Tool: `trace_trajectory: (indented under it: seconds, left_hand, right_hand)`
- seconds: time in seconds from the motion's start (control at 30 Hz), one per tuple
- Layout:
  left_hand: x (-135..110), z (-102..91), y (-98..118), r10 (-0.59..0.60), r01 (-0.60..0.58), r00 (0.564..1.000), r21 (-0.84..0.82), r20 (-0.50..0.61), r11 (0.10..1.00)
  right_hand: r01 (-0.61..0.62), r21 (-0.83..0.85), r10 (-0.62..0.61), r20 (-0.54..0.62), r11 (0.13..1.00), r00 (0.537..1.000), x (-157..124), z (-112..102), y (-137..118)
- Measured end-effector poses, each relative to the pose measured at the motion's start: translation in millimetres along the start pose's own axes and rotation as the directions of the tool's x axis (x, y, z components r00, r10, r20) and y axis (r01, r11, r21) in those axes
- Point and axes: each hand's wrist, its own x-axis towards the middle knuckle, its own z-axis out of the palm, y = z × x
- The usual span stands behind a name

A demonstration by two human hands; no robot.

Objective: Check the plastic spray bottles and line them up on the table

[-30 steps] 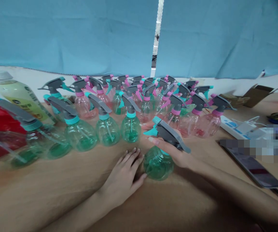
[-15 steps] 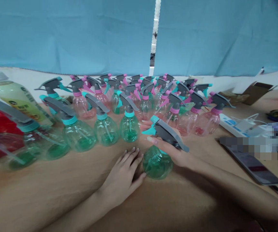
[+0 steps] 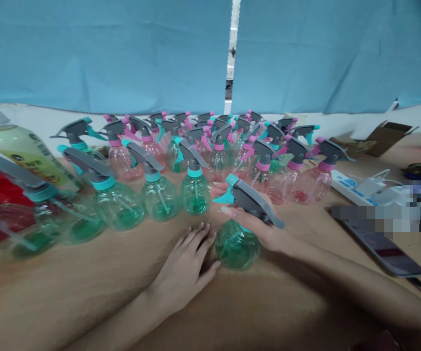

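Left hand [image 3: 183, 268] lies palm down on the table [image 3: 123, 312], fingers loosely spread, holding nothing; its forearm is cut off by the lower edge. Just beside it, at the middle of the view, stands the green spray bottle [image 3: 237, 251]; cannot tell whether the left thumb touches it. Right hand [image 3: 259, 226] is closed round this bottle's neck from the right, thumb across the near side, so the neck is mostly covered; its other fingers are largely hidden behind the sprayer head [image 3: 250, 201]. Long axis near upright, top appearing to lean slightly right; nozzle points left and away, grey rear end right and nearer. Beyond: a row of other green bottles [image 3: 161, 201], the leftmost cut off; at right, a phone [image 3: 386, 251], its far end pixelated. Farther, pink bottles [image 3: 125, 163] overlap, too crowded to count. Blue curtain [image 3: 123, 58] behind.
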Motion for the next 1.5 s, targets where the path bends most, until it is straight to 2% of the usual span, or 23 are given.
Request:
trace_trajectory:
  seconds: [0.17, 0.4, 0.6, 1.07, 1.5]
  left_hand:
    - [0, -0.6, 0, -0.003, 0.003, 1.0, 0.003, 0.012, 1.0]
    - [0, -0.3, 0, 0.001, -0.001, 1.0, 0.0, 0.002, 1.0]
    - [-1, 0.5, 0, -0.01, 0.01, 1.0, -0.01, 0.006, 1.0]
    - [1, -0.8, 1, -0.007, 0.007, 1.0, -0.014, 0.022, 1.0]
    - [1, -3.1, 2, -0.002, 0.003, 1.0, -0.021, 0.022, 1.0]
  right_hand:
    - [-0.008, 0.047, 0.008, 0.018, 0.999, 1.0, 0, 1, 2]
    - [-0.023, 0.013, 0.023, 0.017, 1.0, 1.0, -1, 0, -3]
    - [-0.002, 0.108, -0.003, 0.041, 0.994, 0.999, 0, 0, -2]
    - [-0.05, -0.047, 0.05, -0.004, 0.998, 0.999, -1, -1, -9]
    - [-0.037, 0.01, 0.037, 0.032, 0.999, 0.999, -3, -3, -2]
